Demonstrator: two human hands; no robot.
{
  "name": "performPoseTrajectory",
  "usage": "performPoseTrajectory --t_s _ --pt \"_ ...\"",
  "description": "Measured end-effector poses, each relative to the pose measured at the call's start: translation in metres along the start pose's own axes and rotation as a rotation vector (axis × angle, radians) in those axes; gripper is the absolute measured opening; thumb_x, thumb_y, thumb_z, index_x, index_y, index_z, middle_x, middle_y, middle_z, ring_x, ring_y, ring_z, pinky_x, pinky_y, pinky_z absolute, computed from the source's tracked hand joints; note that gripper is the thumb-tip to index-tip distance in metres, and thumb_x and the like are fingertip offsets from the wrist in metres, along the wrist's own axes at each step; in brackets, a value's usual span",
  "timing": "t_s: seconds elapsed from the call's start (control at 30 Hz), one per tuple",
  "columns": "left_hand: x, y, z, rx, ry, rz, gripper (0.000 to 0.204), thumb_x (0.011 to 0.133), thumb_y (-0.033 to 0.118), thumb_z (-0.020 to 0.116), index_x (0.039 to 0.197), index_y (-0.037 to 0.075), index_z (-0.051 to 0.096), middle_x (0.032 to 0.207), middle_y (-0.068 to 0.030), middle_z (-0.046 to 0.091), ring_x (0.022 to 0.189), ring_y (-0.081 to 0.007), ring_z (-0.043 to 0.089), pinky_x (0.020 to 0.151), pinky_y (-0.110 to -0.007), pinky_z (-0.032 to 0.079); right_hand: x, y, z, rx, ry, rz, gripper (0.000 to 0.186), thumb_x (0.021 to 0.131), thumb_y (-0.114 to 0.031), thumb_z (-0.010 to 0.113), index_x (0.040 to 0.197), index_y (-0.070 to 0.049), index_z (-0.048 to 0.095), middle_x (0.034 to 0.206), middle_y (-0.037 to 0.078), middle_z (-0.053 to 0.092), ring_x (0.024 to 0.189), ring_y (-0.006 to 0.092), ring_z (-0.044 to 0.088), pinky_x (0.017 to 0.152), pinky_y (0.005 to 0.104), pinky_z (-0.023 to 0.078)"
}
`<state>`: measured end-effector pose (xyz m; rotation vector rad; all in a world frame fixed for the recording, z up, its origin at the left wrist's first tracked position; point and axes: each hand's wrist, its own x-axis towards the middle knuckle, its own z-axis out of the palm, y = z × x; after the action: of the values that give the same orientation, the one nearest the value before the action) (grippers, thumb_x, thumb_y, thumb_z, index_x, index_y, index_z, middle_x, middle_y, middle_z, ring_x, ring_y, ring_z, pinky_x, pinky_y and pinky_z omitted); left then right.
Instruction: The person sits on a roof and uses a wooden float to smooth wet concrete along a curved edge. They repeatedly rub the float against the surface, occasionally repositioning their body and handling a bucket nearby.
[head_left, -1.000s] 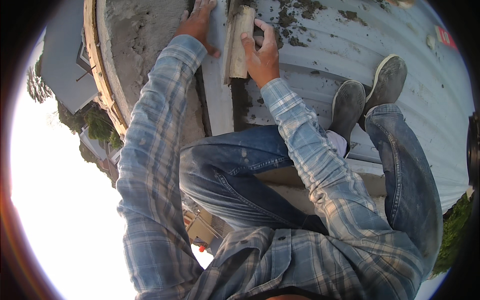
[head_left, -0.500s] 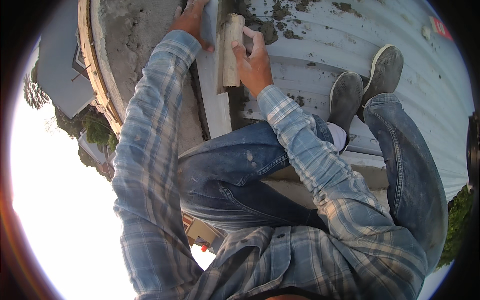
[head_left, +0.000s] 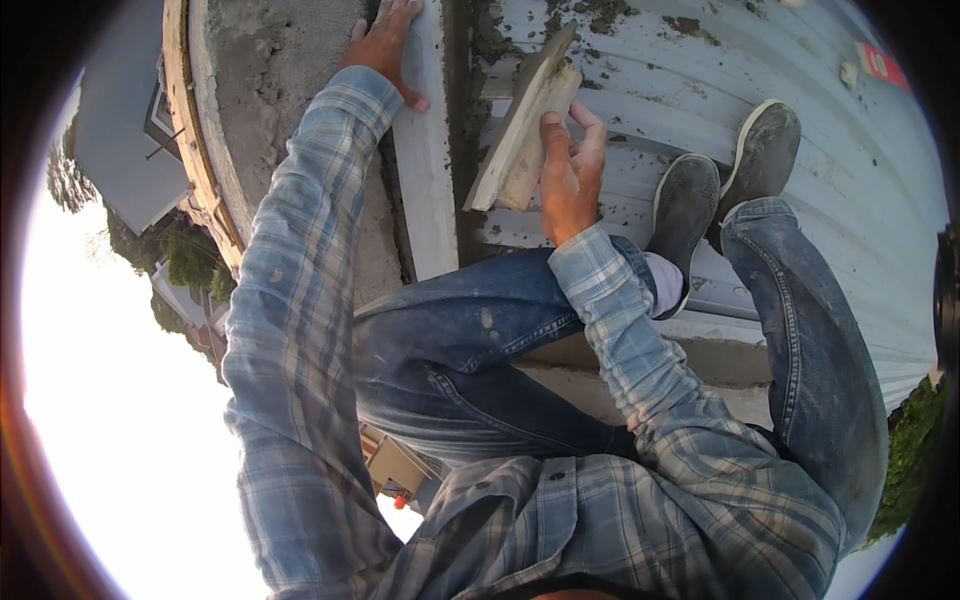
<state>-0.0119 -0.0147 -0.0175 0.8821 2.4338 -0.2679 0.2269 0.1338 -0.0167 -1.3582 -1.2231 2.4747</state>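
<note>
Just right of the long, straight, pale-grey board [head_left: 428, 190], the right hand [head_left: 573, 180] is pinching a cement-stained flat wooden float [head_left: 523, 128] by its blocky handle [head_left: 547, 105]; it is probably feeling light and stiff, steadiest held mid-handle. Farther along the board, the left hand [head_left: 385, 45] is resting open across its left edge.

Outdoors, in bright daylight. To the right of the right hand [head_left: 572, 180], pale ribbed metal roofing [head_left: 855, 220]; far left of the left hand [head_left: 383, 50], a grey building [head_left: 105, 115]; on that same side, lower than both hands, green trees [head_left: 190, 258] and glaring white sky [head_left: 125, 410].
</note>
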Motion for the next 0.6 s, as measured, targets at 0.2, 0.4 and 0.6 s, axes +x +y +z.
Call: performPoseTrajectory --t_s 0.2,0.4,0.6 --pt "-0.001 0.002 -0.004 -0.060 -0.032 -0.013 0.149 0.033 0.024 0.102 0.157 0.005 0.022 0.168 -0.0179 0.010 0.154 -0.0343 0.017 0.125 -0.050 0.018 0.033 0.014 0.011 -0.316 -0.123 -0.216 0.047 0.099 -0.029 0.059 0.132 0.001 0.043 0.104 0.027 0.068 0.093 0.0310 0.071 0.080 0.0391 0.056" --pt "0.002 0.006 -0.002 0.030 -0.034 -0.029 0.150 0.034 0.025 0.102 0.157 0.007 0.021 0.168 -0.0176 0.010 0.154 -0.0336 0.017 0.125 -0.050 0.018 0.046 0.039 0.047 -0.509 -0.152 -0.141 0.045 0.094 -0.029 0.063 0.126 0.000 0.049 0.100 0.029 0.069 0.096 0.0446 0.068 0.086 0.0485 0.052" --pt "0.001 0.007 0.000 -0.039 -0.083 -0.028 0.150 0.034 0.026 0.102 0.159 0.009 0.019 0.169 -0.0169 0.008 0.154 -0.0325 0.017 0.125 -0.050 0.018 0.038 0.029 0.017 -0.538 -0.030 -0.009 0.044 0.093 -0.028 0.063 0.126 0.000 0.051 0.102 0.027 0.069 0.093 0.0412 0.069 0.085 0.0453 0.054"
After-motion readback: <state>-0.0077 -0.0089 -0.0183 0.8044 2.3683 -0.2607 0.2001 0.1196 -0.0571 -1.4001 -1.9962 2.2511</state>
